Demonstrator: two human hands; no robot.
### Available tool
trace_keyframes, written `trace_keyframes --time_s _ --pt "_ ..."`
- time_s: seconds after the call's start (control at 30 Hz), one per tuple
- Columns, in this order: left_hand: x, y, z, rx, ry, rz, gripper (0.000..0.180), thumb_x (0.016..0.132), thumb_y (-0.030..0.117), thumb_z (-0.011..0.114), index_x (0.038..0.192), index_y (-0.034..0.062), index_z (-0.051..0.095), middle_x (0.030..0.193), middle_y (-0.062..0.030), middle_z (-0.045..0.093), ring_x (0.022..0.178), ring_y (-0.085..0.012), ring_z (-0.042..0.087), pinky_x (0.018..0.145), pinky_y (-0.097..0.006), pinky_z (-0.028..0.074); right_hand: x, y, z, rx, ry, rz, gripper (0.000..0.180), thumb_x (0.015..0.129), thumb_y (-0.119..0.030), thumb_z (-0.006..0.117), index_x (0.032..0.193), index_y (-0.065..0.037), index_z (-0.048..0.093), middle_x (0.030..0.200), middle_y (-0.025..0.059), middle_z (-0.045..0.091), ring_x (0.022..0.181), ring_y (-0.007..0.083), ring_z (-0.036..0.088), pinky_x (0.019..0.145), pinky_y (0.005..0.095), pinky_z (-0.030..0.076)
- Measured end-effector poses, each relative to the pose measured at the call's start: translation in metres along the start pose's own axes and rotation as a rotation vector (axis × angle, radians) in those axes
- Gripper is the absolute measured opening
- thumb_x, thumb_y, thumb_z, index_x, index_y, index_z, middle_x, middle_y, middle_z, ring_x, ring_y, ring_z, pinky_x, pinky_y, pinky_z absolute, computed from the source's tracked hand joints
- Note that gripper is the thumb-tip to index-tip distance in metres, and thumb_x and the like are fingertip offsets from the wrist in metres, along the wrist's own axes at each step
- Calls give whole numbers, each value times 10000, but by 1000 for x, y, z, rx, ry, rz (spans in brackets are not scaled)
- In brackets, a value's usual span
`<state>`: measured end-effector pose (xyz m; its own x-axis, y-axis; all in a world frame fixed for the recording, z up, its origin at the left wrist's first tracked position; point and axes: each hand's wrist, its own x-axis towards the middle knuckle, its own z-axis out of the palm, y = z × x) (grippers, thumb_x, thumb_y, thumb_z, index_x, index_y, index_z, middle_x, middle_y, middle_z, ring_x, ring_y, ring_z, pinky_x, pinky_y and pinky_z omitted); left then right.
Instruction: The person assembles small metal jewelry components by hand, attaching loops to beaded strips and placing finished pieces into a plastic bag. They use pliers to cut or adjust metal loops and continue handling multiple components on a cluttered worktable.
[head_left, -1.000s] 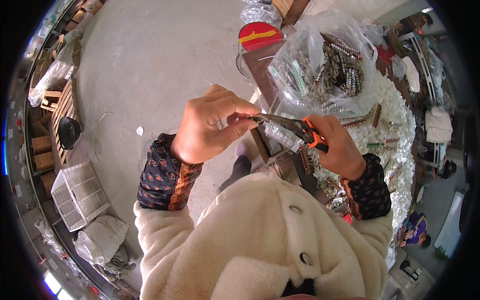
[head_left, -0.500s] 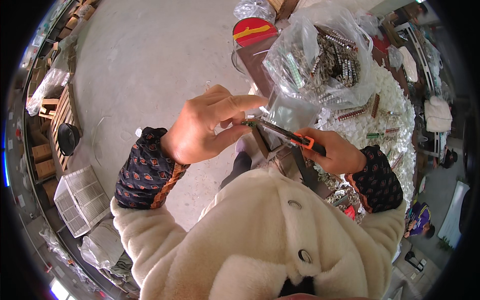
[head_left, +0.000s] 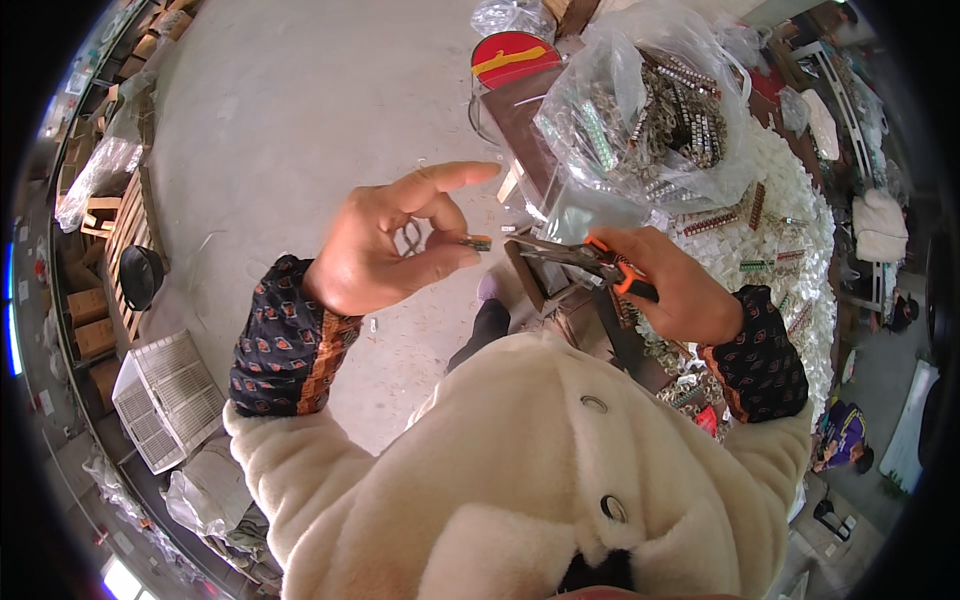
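Note:
Between the thumb and a finger of my left hand (head_left: 365,245) is a small green terminal-like piece (head_left: 477,243), with a grey wire loop curling behind it. The index finger stretches out above. My right hand (head_left: 685,285) grips pliers (head_left: 572,256) with orange and black handles. Their jaws are parted and point left, a short gap away from the green piece. What kind of part the green piece is, I cannot tell for sure.
A clear plastic bag (head_left: 590,140) of metal and coloured strips lies beyond the pliers. White small pieces heap on the table (head_left: 790,210) at right, with a few strips on top. A red round stool (head_left: 510,58) stands far ahead. A white crate (head_left: 170,400) sits at left.
The pliers' jaws have come off the green piece and opened. My left hand has drawn left with the piece, and a gap now parts the two.

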<state>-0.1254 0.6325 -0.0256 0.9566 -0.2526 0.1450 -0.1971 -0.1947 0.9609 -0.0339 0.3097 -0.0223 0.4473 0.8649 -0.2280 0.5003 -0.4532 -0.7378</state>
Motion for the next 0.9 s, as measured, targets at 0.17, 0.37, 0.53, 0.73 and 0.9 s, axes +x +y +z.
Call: trace_keyframes --time_s 0.17,0.37,0.53,0.73,0.9 --pt "-3 -1 3 -49 -43 -85 520 764 -112 701 1261 -52 561 732 -49 627 656 -92 539 668 -242 431 11 -4 10 -190 9 -35 650 751 47 656 1362 -56 459 1194 151 540 1083 354 514 943 423 424" --pt "-6 1 0 -44 -57 -91 488 767 -115 694 1236 -46 581 734 -51 637 630 -86 542 629 -242 431 16 -6 6 -269 41 -105 654 741 -27 665 1359 -69 453 1136 157 544 1036 371 520 922 453 418" --pt "-5 1 0 11 -75 -62 487 767 -110 699 1234 -37 584 719 -45 637 597 -89 538 595 -240 429 20 -7 5 -265 73 -124 668 692 47 658 1327 -48 473 1152 134 557 1042 359 520 915 437 423" --pt "-5 1 -1 41 -73 -19 485 772 -105 702 1236 -26 582 713 -48 648 593 -88 557 576 -236 447 21 -6 3 -374 84 -136 653 684 41 659 1308 -47 486 1133 132 559 1027 355 525 900 441 430" --pt "-4 2 -1 91 -90 -2 480 776 -98 703 1234 -16 583 701 -47 649 585 -93 572 561 -239 469 21 -6 2 -393 86 -150 638 687 36 662 1296 -51 493 1108 129 559 1017 356 528 888 443 433"
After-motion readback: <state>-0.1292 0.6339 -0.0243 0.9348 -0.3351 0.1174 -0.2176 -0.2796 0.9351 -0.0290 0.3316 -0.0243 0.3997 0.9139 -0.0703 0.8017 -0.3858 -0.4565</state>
